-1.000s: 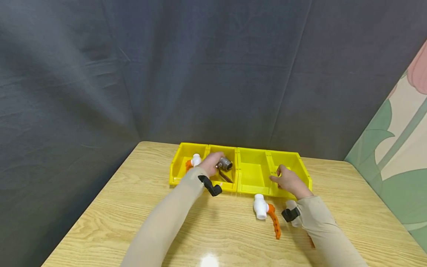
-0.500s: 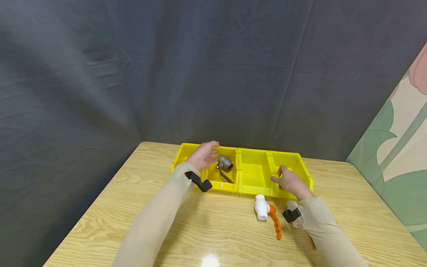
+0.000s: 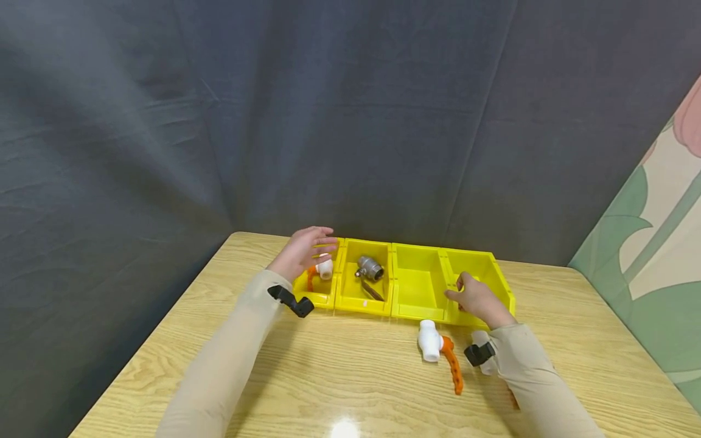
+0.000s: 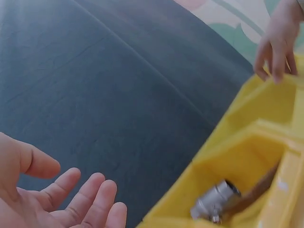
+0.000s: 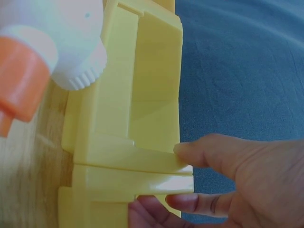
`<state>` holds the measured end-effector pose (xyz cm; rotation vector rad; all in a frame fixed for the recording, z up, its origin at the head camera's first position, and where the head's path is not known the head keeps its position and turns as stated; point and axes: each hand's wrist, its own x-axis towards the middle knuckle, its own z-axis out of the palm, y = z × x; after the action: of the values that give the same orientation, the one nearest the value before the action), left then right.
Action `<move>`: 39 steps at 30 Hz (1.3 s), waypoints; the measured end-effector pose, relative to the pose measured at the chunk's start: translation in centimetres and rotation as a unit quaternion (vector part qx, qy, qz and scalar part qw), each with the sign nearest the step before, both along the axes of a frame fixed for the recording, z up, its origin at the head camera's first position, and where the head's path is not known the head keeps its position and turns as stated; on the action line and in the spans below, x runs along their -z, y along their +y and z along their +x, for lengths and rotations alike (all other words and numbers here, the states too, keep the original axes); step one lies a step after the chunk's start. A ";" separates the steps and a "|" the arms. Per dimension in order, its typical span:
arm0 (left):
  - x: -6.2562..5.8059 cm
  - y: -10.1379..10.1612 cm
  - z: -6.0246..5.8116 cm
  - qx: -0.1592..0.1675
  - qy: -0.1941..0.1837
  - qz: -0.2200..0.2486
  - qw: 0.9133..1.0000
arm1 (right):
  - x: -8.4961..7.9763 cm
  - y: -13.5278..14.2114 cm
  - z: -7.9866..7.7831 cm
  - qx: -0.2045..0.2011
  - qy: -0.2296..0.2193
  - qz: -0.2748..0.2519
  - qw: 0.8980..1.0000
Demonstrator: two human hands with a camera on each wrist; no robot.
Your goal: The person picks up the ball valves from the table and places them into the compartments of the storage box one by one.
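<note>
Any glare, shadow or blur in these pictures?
Head view: glare on the table at frame bottom, soft shadow beside the left sleeve; left wrist: yellow bins slightly blurred; right wrist: bright sheen on the bin wall, nearby white valve soft.

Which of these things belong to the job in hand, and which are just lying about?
Likely part of the job:
bins, gripped by the right hand
metal valve, in a bin
white valves, one in a bin, others outside

Likely just surroundings:
table, the work surface
curtain
patterned wall
wrist cameras, worn
</note>
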<state>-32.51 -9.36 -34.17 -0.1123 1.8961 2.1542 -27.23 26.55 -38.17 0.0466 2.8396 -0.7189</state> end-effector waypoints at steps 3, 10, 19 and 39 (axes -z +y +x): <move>0.8 -0.5 -0.1 0.013 -0.002 -0.035 0.999 | -0.1 0.0 0.1 0.003 -0.002 -0.002 1.000; 2.6 -1.1 0.4 0.077 -0.016 -0.145 0.986 | 0.0 -0.1 0.0 0.002 0.003 -0.004 1.000; 4.4 -0.7 0.6 0.095 -0.025 -0.215 0.972 | -0.1 -0.1 0.0 -0.006 0.008 -0.001 1.000; 5.7 0.6 0.6 0.134 0.063 -0.336 0.930 | 0.1 0.1 -0.1 -0.004 0.005 -0.008 1.000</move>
<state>-31.90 -8.76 -39.86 0.1520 2.4760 1.2955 -27.31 26.70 -38.25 0.0296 2.8416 -0.7408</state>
